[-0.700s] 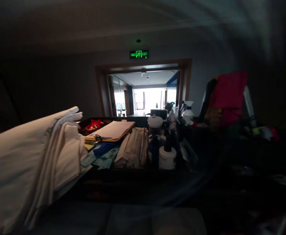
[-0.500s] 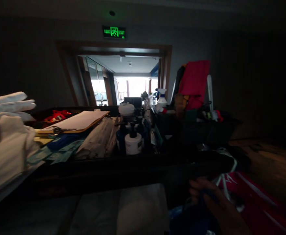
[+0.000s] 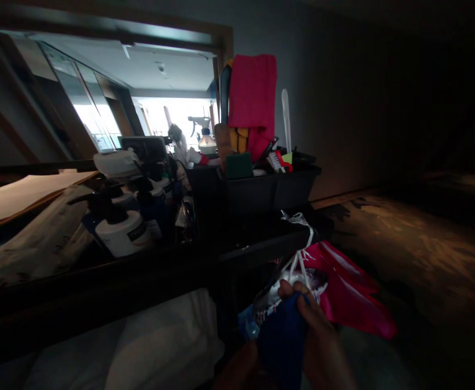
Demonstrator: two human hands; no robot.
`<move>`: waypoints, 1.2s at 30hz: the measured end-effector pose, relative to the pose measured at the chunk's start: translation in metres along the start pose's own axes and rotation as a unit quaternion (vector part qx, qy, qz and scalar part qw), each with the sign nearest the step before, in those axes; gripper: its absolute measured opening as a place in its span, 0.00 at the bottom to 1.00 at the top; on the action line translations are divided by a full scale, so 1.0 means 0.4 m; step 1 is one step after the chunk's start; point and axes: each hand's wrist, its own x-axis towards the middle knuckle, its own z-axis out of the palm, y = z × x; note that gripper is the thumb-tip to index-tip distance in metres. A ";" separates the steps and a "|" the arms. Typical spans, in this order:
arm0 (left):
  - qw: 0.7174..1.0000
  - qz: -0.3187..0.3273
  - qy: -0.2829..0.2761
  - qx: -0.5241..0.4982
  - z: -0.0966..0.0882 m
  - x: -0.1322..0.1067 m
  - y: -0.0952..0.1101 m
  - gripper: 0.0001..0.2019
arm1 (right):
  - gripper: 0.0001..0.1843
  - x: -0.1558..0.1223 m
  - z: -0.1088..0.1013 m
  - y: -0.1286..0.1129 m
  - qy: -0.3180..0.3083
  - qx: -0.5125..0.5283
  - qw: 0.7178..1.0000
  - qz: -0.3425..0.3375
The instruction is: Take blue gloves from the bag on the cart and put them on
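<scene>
My right hand (image 3: 320,333) is closed on the upper part of a dark blue cloth (image 3: 281,336), which hangs down below the fingers. At the bottom edge, my left hand (image 3: 239,365) shows only in part, dark and blurred, close to the cloth's left side; its grip is hidden. Just beyond the right hand, a bag with a patterned rim (image 3: 267,306) hangs by white ties (image 3: 300,265) from the cart's corner. A bright pink bag or cloth (image 3: 346,287) with pale streaks lies beside it. Something blue and shiny (image 3: 248,322) shows behind the blue cloth.
The dark cart top (image 3: 205,252) carries pump bottles (image 3: 121,233), wrapped packets (image 3: 38,233) and a spray bottle (image 3: 207,141). A black caddy (image 3: 269,189) holds a pink cloth (image 3: 253,89), a red brush (image 3: 280,161) and a green pad (image 3: 238,165). White linen (image 3: 168,336) lies below; patterned carpet (image 3: 399,227) is at right.
The view has swung right and down, so the caddy and hanging bag sit farther left. My left hand has come into view beside the blue cloth; my right hand still holds it.
</scene>
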 end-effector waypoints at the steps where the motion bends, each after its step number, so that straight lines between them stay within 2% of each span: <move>1: 1.000 -0.008 0.015 -0.018 0.012 0.013 -0.015 0.29 | 0.28 0.000 -0.007 0.005 -0.003 -0.006 1.000 0.007; 3: 0.998 -0.001 0.033 -0.050 0.027 0.027 -0.020 0.30 | 0.25 0.007 -0.033 0.010 -0.014 -0.026 1.000 0.003; 7: 0.990 0.029 0.084 -0.109 0.026 0.019 0.037 0.33 | 0.25 0.043 -0.123 0.001 -0.004 -0.138 0.989 -0.058; 10: 0.991 0.047 0.054 -0.114 0.013 0.000 0.077 0.30 | 0.27 0.060 -0.181 0.001 0.022 -0.251 0.965 -0.071; 14: 0.990 0.053 0.004 -0.134 -0.003 -0.012 0.091 0.23 | 0.28 0.063 -0.216 0.012 0.034 -0.346 0.933 -0.091; 18: 0.989 0.038 0.002 -0.143 -0.001 -0.015 0.097 0.22 | 0.28 0.059 -0.216 0.011 0.038 -0.378 0.920 -0.100; 20: 0.990 0.015 0.000 -0.140 0.002 -0.016 0.101 0.26 | 0.30 0.055 -0.205 0.009 0.069 -0.365 0.924 -0.093; 23: 0.992 -0.028 -0.002 -0.121 -0.004 -0.010 0.098 0.29 | 0.33 0.046 -0.183 0.009 0.092 -0.278 0.953 -0.070; 26: 0.993 -0.049 0.048 -0.091 -0.019 0.001 0.084 0.31 | 0.36 0.039 -0.170 0.013 0.087 -0.193 0.977 -0.038; 29: 0.996 0.001 0.084 -0.035 -0.020 0.005 0.064 0.30 | 0.37 0.031 -0.168 0.022 0.105 -0.175 0.979 -0.019; 32: 0.994 0.073 0.062 0.050 -0.001 -0.001 0.037 0.27 | 0.34 0.022 -0.165 0.049 0.103 -0.206 0.973 -0.032; 35: 0.978 0.152 0.016 0.139 0.026 -0.008 0.004 0.20 | 0.29 0.013 -0.155 0.098 0.050 -0.216 0.975 -0.028; 36: 0.969 0.176 0.013 0.174 0.033 -0.010 -0.004 0.21 | 0.30 0.010 -0.151 0.117 0.021 -0.210 0.977 -0.022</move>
